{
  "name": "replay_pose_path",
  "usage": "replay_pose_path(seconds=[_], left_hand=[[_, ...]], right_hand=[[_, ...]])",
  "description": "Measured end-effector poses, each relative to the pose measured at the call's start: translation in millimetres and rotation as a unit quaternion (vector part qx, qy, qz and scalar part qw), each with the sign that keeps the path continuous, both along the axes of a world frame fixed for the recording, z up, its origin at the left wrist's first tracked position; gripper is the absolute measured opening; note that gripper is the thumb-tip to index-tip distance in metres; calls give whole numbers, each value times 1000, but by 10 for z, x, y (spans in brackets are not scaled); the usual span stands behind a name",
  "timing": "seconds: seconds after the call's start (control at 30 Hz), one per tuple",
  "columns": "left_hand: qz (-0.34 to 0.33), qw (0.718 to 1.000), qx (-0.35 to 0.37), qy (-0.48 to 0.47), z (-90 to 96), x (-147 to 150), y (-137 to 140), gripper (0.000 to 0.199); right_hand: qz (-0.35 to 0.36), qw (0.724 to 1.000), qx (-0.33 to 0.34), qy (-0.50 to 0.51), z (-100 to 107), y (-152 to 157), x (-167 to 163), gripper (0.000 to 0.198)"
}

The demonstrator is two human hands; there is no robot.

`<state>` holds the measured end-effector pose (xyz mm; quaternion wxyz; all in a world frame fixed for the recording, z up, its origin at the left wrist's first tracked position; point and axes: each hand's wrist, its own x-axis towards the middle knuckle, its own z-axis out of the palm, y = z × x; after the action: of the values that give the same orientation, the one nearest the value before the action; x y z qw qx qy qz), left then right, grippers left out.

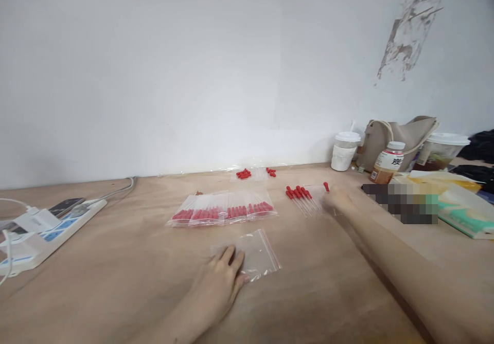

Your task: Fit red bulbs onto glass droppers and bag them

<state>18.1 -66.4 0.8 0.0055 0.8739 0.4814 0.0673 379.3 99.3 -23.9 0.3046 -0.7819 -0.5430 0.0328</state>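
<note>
My left hand (pixel 218 282) rests on the near left part of a clear zip bag (pixel 257 254), its fingers apart and pressing the plastic to the table. The bag looks flat, with its red-lined seal to the right. My right hand (pixel 338 200) is closed, and a dropper (pixel 326 186) with a red rubber bulb shows at its fingertips; motion blur softens the fingers. Left of that hand, several glass droppers (pixel 299 195) with red bulbs lie side by side on clear plastic. A row of zip bags (pixel 224 207) holding red-bulbed droppers lies beyond my left hand.
Near the wall are loose red bulbs (pixel 244 174) on clear plastic. A power strip (pixel 69 225) with chargers and a phone (pixel 66 206) are at left. At right stand a lidded cup (pixel 345 151), a drink bottle (pixel 389 163), a grey bag (pixel 405 136) and a tissue pack (pixel 465 213).
</note>
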Motion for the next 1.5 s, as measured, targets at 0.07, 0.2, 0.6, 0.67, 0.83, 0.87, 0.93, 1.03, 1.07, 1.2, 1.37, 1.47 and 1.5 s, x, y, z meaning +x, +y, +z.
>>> replay_pose_path(seconds=[0.07, 0.2, 0.6, 0.67, 0.83, 0.87, 0.93, 1.03, 1.07, 1.2, 1.37, 1.47, 1.5], left_hand=[[-52, 998, -1, -38, -91, -2, 83, 41], [-94, 991, -18, -99, -204, 9, 271, 43], [-89, 994, -9, -66, -207, 19, 275, 40], [-91, 994, -8, -65, -207, 19, 276, 40], [-93, 994, -7, -64, -198, 27, 274, 40], [-92, 994, -7, -63, -199, 27, 273, 40], [-93, 994, -7, -65, -205, 25, 274, 40], [-93, 993, -8, -68, -214, 21, 278, 40], [-92, 993, -9, -68, -217, 20, 279, 40], [-85, 994, -16, -64, -217, 22, 282, 41], [-93, 994, -12, -51, -189, 29, 272, 36], [-107, 993, -15, -37, -165, 39, 260, 35], [-113, 993, -17, -34, -159, 44, 256, 35]], right_hand=[[15, 999, 27, 37, 37, -139, -124, 49], [143, 934, 79, 319, 64, -590, -521, 74], [214, 818, 91, 526, -166, -1008, -950, 52], [217, 818, 85, 526, -175, -999, -967, 50], [223, 821, 86, 518, -171, -1008, -988, 48], [221, 822, 85, 518, -166, -1013, -990, 48], [216, 821, 86, 521, -156, -1022, -992, 49], [212, 810, 102, 537, -157, -1023, -995, 51], [209, 808, 112, 540, -162, -1019, -993, 52], [201, 818, 156, 517, -179, -997, -972, 56], [206, 816, 154, 518, -164, -1011, -971, 57], [215, 804, 151, 533, -153, -1042, -989, 52], [218, 800, 150, 538, -150, -1055, -996, 51]])
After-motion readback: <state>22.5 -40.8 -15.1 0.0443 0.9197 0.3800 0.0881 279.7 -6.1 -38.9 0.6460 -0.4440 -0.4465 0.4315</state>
